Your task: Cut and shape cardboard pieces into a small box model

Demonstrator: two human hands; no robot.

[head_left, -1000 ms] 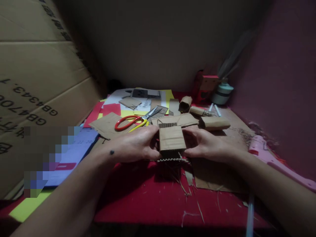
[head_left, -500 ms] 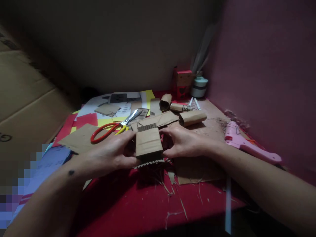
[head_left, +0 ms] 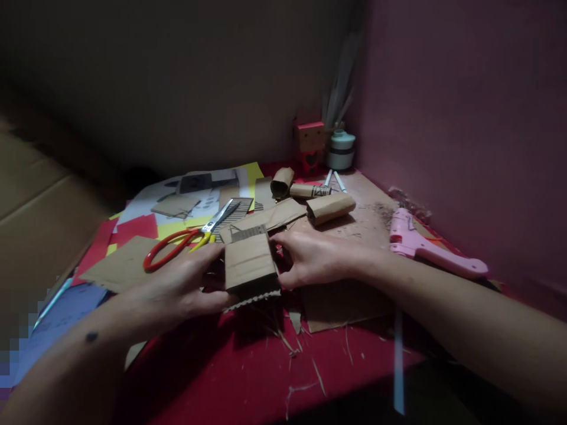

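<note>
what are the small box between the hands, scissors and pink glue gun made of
Small box: matte brown cardboard, judging by the creased face and wavy corrugation at its base. Scissors: shiny blades, likely steel; smooth red and yellow handles, perhaps plastic. Pink glue gun: probably moulded plastic, from its smooth body.

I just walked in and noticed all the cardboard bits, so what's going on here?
A person holds a boxy cardboard piece between the left hand and the right hand; whether it is lifted is hard to tell. Scissors lie just beyond the left hand, cardboard rolls lie beyond the right, and a pink glue gun lies farther right.
</note>
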